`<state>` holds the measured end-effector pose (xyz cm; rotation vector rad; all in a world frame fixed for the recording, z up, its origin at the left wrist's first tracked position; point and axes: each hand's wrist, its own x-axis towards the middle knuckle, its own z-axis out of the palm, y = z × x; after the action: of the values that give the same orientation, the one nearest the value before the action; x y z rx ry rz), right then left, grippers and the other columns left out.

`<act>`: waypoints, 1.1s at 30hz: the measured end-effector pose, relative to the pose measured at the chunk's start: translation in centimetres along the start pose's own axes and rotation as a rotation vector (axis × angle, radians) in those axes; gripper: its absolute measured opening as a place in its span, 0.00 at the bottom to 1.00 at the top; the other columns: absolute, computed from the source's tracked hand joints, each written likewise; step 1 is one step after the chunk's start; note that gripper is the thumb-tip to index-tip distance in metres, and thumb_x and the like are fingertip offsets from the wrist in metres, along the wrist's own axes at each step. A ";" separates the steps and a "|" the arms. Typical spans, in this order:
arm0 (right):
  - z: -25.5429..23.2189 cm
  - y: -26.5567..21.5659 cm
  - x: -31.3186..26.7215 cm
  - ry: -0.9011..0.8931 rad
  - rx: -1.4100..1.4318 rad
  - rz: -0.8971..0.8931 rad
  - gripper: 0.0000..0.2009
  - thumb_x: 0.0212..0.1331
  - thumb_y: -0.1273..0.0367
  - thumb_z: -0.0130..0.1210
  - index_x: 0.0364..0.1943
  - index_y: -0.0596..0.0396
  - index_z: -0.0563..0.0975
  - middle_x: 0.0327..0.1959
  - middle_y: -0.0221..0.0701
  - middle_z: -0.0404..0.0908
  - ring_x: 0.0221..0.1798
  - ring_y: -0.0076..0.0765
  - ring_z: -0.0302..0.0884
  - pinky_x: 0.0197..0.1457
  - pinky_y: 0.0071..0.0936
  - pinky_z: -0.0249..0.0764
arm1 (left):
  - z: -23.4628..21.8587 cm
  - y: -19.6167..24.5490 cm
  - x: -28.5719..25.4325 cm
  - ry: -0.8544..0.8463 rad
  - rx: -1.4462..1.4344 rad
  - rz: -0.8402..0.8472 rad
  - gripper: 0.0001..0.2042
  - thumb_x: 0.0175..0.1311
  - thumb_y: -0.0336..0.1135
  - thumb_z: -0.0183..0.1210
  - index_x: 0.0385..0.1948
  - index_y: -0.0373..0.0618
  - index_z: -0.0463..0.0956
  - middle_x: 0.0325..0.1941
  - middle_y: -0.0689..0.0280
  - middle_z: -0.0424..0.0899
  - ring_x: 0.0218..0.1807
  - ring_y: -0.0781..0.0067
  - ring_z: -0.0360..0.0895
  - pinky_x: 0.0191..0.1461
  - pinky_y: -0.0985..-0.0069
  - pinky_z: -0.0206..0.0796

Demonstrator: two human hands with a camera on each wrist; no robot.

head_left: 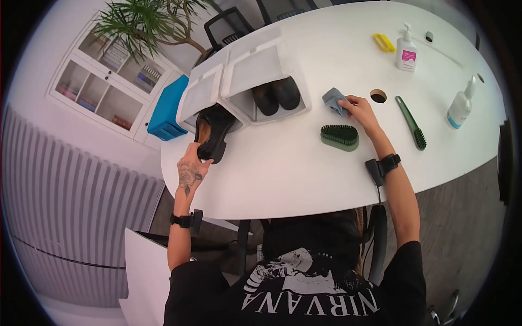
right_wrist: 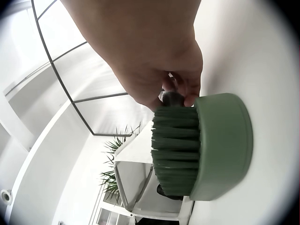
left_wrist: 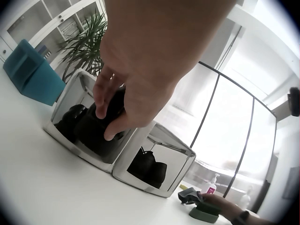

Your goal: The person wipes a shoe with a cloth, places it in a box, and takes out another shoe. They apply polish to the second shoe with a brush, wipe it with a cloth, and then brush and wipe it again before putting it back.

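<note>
My left hand [head_left: 191, 167] grips a black shoe [head_left: 216, 130] by its heel end, at the mouth of the left white box [head_left: 202, 81]. In the left wrist view the thumb and fingers pinch that shoe [left_wrist: 96, 136], with dark footwear beside it inside the box. The right hand [head_left: 360, 113] pinches a grey-blue cloth [head_left: 335, 101] on the table. Just below it stands a green brush [head_left: 340, 142], bristles up, which in the right wrist view hides part of the cloth [right_wrist: 172, 98]. A pair of black shoes [head_left: 276, 96] sits in the right white box [head_left: 304, 92].
A long green brush [head_left: 410, 122] lies right of a round hole in the table [head_left: 261, 185]. Further back are a pump bottle [head_left: 406, 51], a yellow object [head_left: 384, 43] and a spray bottle [head_left: 461, 104]. A blue box [head_left: 167, 111] stands left of the white boxes.
</note>
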<state>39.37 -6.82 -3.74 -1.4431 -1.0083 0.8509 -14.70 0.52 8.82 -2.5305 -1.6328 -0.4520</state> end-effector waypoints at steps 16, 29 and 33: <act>-1.1 -4.1 -1.7 -0.265 -0.439 -0.079 0.24 0.75 0.51 0.57 0.50 0.59 0.88 0.36 0.39 0.89 0.39 0.36 0.87 0.47 0.31 0.81 | -9.0 4.9 -10.7 -0.128 -0.302 0.023 0.26 0.45 0.27 0.83 0.47 0.41 0.78 0.34 0.59 0.83 0.27 0.67 0.83 0.34 0.73 0.75; 1.4 -6.5 -6.3 -0.529 -1.062 -0.039 0.36 0.42 0.52 0.77 0.56 0.61 0.85 0.50 0.52 0.86 0.56 0.59 0.85 0.61 0.44 0.81 | -2.0 3.2 -9.4 -0.115 -0.035 0.543 0.22 0.49 0.24 0.75 0.45 0.41 0.74 0.47 0.58 0.81 0.47 0.52 0.85 0.44 0.61 0.79; 2.9 -6.8 -9.1 -0.399 -1.116 -0.114 0.35 0.41 0.61 0.76 0.56 0.65 0.80 0.51 0.50 0.78 0.52 0.60 0.83 0.58 0.46 0.81 | 0.2 2.0 -8.3 -0.088 -0.021 0.532 0.24 0.51 0.26 0.76 0.50 0.41 0.76 0.54 0.59 0.83 0.60 0.51 0.81 0.58 0.60 0.77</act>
<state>32.46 -14.05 2.36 -2.1225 -2.0386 0.4761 -16.01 -7.53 6.34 -2.8799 -0.9078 -0.3031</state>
